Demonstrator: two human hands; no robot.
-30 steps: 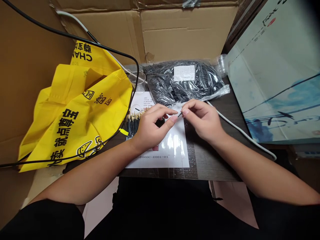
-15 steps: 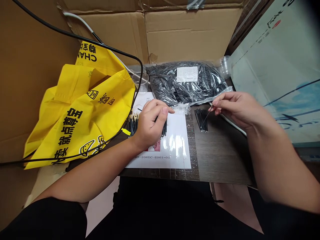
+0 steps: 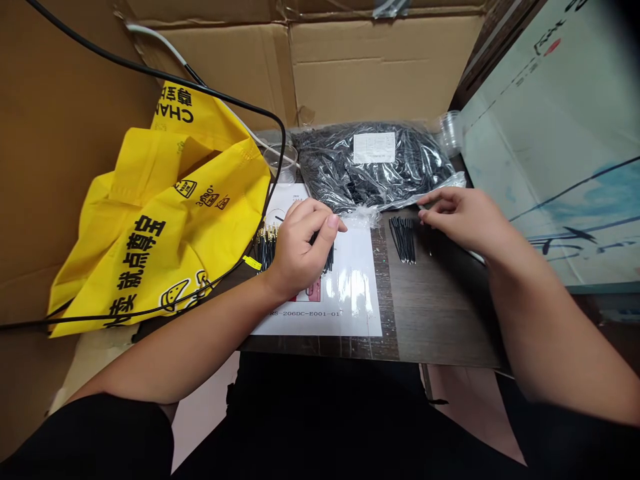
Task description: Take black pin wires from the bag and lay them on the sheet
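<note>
My left hand is closed, its thumb near the curled fingers, over a row of short black wires with gold-coloured ends. Whatever its fingers hold is hidden. These wires lie on a printed white sheet, partly covered by the hand. To the right, my right hand pinches a thin black wire, hard to see against the dark table; a small bright tip shows below the fingers. Just left of that hand, a small bundle of black wires lies on bare tabletop, side by side.
A clear plastic bag full of black wires lies behind the hands. Clear plastic cups stand at the back. A yellow bag and a black cable crowd the left. Cardboard walls the back; a pale printed panel stands right.
My right hand has shifted slightly, and the wire in it has swung from over the small bundle to the right of it. My left hand stays almost still.
</note>
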